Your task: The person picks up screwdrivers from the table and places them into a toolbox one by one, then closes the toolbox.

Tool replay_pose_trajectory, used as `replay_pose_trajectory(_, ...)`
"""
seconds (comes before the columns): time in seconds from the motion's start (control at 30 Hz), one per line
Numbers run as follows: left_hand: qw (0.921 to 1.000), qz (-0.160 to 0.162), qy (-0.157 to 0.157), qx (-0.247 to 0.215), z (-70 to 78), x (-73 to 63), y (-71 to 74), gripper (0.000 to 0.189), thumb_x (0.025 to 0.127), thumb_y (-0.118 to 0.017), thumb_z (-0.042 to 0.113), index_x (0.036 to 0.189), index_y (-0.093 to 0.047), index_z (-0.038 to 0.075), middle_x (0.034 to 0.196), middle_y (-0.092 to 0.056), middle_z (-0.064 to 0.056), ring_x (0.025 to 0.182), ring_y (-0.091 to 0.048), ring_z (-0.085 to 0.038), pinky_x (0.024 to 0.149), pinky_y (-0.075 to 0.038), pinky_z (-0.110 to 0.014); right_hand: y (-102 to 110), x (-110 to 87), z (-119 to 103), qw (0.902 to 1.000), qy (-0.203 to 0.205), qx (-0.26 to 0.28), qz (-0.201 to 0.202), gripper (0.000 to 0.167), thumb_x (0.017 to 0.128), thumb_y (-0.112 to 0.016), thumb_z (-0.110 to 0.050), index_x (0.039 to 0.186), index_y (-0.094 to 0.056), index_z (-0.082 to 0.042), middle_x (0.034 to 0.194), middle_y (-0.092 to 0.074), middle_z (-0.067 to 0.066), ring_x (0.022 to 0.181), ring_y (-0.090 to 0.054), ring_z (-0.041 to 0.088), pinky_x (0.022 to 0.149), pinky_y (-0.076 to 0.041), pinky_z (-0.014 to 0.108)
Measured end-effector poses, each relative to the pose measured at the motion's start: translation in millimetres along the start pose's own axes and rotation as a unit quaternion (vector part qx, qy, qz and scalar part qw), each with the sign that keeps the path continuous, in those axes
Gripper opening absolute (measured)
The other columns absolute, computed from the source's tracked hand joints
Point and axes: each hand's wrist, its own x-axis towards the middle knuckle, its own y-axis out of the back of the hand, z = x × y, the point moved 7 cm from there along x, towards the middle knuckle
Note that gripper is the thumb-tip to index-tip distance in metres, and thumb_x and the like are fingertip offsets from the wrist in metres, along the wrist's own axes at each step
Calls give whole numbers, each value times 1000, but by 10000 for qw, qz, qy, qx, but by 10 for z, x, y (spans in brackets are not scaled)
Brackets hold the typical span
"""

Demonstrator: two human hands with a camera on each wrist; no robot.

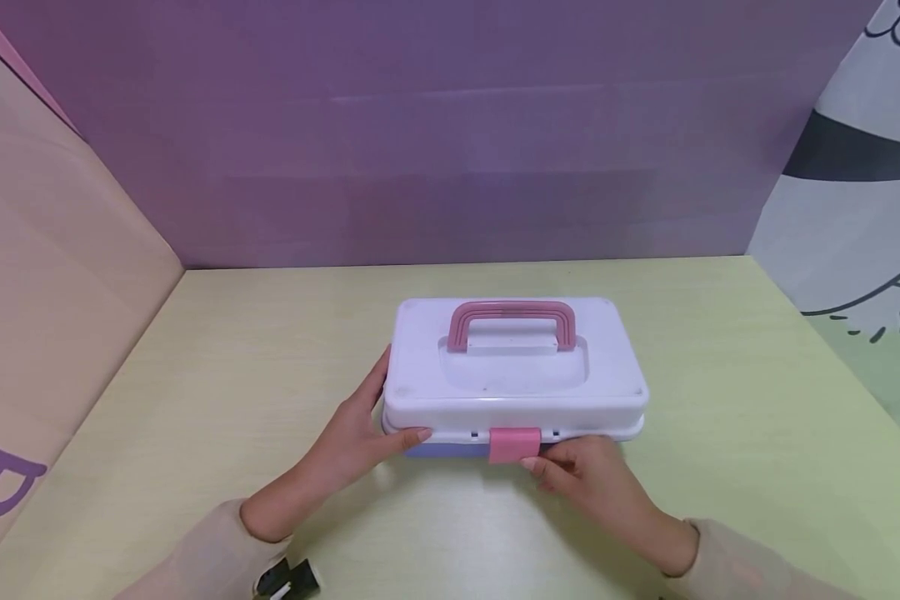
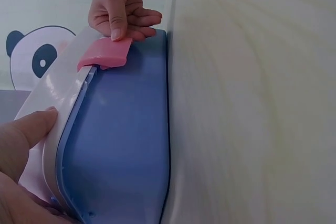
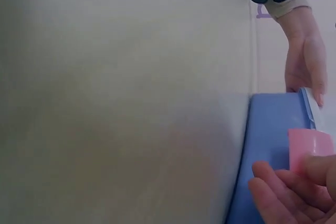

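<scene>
A white-lidded plastic storage box (image 1: 420, 367) with a blue base (image 2: 121, 129) stands on the table, its pink carrying handle (image 1: 512, 310) raised on the lid. At its front left corner, my left hand (image 1: 348, 437) holds the box, thumb on the lid's front rim and fingers along the left side. The pink latch (image 1: 514, 445) is at the middle of the front. My right hand (image 1: 588, 475) grips the latch's lower right edge between thumb and fingers, seen also in the left wrist view. The lid is down, and what the box contains is hidden.
The pale wood-grain table (image 1: 270, 350) extends around the box. A purple panel (image 1: 450, 133) stands along its back edge. On the left is a beige printed panel (image 1: 52, 250), and on the right a panel with a panda drawing (image 1: 862, 217). A dark device (image 1: 288, 577) sits on the left sleeve.
</scene>
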Motion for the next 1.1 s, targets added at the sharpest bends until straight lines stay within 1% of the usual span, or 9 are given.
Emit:
replay_pose_trajectory(0.17,10000,-21,51,-25,0,-3,-6,104,74,-81,25,152,-12,24,155,-24,0,139,-26,-22,108,-29,-52,58,20,-129,9890,427,-1415,118,26,78,-76,-16,59,-60,-18,52,-37,-18,52,-33,-4,47,-33,15)
replay_pose_trajectory(0.33,9999,-23,100,-1,-8,0,-6,104,75,-80,25,153,-11,23,155,-23,-1,141,-23,-23,109,-28,-53,98,2,-307,9447,1279,-2924,749,38,69,-81,-24,54,-46,-20,48,-30,-15,48,-25,-2,42,-23,13)
replay_pose_trajectory(0.4,10000,-23,69,8,-2,0,-5,103,76,-80,26,153,-11,22,155,-24,-3,141,-23,-25,108,-28,-55,103,-19,-367,9241,1714,-3236,1092,39,79,-73,-31,55,-45,-18,48,-33,-12,46,-26,1,40,-22,15)
replay_pose_trajectory(0.5,10000,-26,73,-14,5,-4,-8,103,76,-80,25,153,-11,21,155,-24,-2,141,-23,-25,108,-27,-55,94,-60,-442,8997,2327,-3416,1403,43,97,-49,-37,62,-47,-14,52,-38,-7,45,-32,6,38,-24,17)
replay_pose_trajectory(0.6,10000,-28,87,-7,14,-7,-10,102,76,-80,25,153,-11,21,155,-24,-3,141,-22,-26,108,-26,-56,82,-74,-512,8803,2674,-3602,1541,50,104,-28,-36,67,-49,-10,57,-41,-3,50,-38,12,42,-30,19)
replay_pose_trajectory(0.7,9999,-9,101,3,17,-12,-8,103,76,-80,25,153,-12,21,155,-24,-3,141,-22,-26,109,-25,-56,69,-71,-554,8705,2834,-3724,1524,44,104,-31,-30,74,-51,-6,66,-47,2,61,-44,16,54,-39,23)
replay_pose_trajectory(0.83,10000,2,99,11,5,-11,-7,103,76,-80,25,153,-12,21,155,-24,-4,141,-22,-26,109,-26,-56,65,-62,-576,8687,2828,-3761,1547,38,104,-32,-26,87,-56,-2,81,-54,7,74,-49,22,68,-44,29)
replay_pose_trajectory(1.03,10000,-10,77,34,-21,5,-10,104,75,-81,25,153,-11,22,155,-24,-3,141,-22,-26,109,-26,-55,98,-104,-630,8355,2997,-3927,2408,25,97,-44,-23,100,-60,-3,96,-59,10,83,-53,29,73,-45,41)
replay_pose_trajectory(1.1,10000,-9,80,34,-23,6,-10,105,74,-81,25,153,-11,22,155,-23,-2,141,-22,-25,109,-25,-55,105,-110,-631,8310,2998,-3932,2549,25,93,-48,-22,103,-60,-3,100,-59,11,86,-53,31,77,-44,46)
